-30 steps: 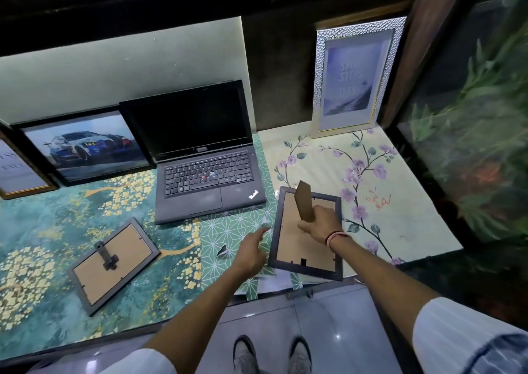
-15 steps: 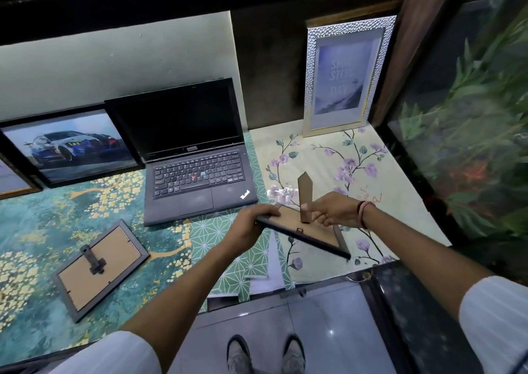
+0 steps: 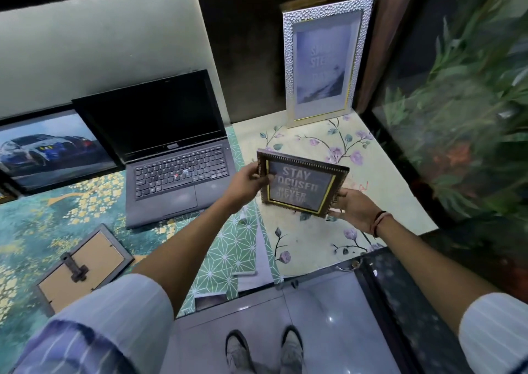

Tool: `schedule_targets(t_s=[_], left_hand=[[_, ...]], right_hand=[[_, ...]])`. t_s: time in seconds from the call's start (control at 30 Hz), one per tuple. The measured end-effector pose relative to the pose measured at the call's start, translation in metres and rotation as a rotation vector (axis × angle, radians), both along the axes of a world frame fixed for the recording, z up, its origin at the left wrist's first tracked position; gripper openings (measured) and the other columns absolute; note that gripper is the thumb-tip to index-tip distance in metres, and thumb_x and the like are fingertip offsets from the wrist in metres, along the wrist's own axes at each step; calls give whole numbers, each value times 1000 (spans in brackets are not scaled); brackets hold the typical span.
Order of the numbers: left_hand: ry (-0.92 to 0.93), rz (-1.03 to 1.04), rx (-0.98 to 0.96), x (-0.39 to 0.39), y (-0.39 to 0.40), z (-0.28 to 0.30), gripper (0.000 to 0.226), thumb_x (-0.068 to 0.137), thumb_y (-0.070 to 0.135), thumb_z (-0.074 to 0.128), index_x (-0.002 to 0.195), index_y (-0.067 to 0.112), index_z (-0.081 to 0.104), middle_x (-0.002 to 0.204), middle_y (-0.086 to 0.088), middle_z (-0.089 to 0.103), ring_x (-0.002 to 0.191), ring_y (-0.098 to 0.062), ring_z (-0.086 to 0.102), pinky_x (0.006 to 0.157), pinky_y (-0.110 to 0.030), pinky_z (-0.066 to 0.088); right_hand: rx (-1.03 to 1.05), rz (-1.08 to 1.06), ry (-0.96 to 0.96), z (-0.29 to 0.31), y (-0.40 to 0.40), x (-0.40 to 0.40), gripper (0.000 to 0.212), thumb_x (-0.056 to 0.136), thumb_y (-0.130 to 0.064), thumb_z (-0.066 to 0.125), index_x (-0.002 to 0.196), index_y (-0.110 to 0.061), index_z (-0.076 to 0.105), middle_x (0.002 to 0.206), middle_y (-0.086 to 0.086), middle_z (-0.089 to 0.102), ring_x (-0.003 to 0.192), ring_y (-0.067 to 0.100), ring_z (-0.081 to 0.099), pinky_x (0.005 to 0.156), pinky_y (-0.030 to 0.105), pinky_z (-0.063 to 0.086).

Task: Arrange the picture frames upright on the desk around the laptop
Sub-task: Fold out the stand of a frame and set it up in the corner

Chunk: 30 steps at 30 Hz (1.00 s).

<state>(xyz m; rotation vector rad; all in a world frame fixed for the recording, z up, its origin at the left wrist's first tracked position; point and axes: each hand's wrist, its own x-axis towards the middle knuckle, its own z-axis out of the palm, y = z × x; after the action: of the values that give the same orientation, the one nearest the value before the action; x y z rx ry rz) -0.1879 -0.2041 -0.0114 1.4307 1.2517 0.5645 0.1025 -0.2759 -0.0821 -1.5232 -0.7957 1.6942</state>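
I hold a small dark frame with a gold inner edge and the words "STAY FOCUSED" (image 3: 301, 185) above the flowered mat, its picture side facing me and tilted. My left hand (image 3: 247, 180) grips its left edge. My right hand (image 3: 353, 209) grips its lower right corner. An open black laptop (image 3: 171, 156) sits to the left of the frame. A tall silver frame (image 3: 323, 59) stands upright against the back wall. A black frame with a car picture (image 3: 48, 150) leans left of the laptop. A grey frame (image 3: 83, 265) lies face down at the front left.
The desk is covered with a teal and gold mat (image 3: 34, 230), a green patterned sheet (image 3: 228, 248) and a cream flowered mat (image 3: 357, 150). A glass panel with green plants behind it (image 3: 471, 102) bounds the right side. The desk's front edge (image 3: 314, 273) runs above the tiled floor.
The dark frame went from lying face down on the desk to lifted with both hands and turned over, so its picture side now faces me. The camera has shifted closer and to the right.
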Motion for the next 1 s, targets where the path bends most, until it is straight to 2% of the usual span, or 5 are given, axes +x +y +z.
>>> schedule_targets(t_s=[0.2,0.33,0.47,0.6,1.0], left_hand=[[204,-119,-113,5,4,-12,19,84,-7,63,101,-3,71,100,-20,73,90,-32,69,88,-43,60],[207,-93,-149,15,-3,-11,36,89,-19,47,72,11,57,69,-6,56,51,3,59,49,-12,47],[114,-76,-204,14,-2,-26,26,85,-4,56,103,4,73,101,-23,75,87,-29,69,82,-47,61],[99,-37,-269,17,-6,-23,30,98,-5,48,105,11,72,106,-12,74,91,-23,67,77,-35,54],[33,-4,-243,29,16,-12,45,95,-17,36,104,14,68,90,-1,72,74,-14,63,59,-25,46]], right_hand=[[178,21,-176,-13,-18,-6,22,92,4,61,112,6,71,100,15,72,91,21,63,87,38,54],[190,-13,-237,-20,-22,-5,29,86,14,56,105,2,75,93,13,72,86,20,61,85,40,50],[249,-55,-183,-19,-24,-11,28,90,15,58,114,6,69,98,11,74,89,16,68,86,35,55],[269,-54,-174,-13,-26,-17,34,94,12,55,116,-10,69,101,-9,79,96,3,72,80,17,54],[282,-139,-405,-14,-6,-18,29,98,-2,53,114,-15,73,112,3,77,113,25,70,102,49,54]])
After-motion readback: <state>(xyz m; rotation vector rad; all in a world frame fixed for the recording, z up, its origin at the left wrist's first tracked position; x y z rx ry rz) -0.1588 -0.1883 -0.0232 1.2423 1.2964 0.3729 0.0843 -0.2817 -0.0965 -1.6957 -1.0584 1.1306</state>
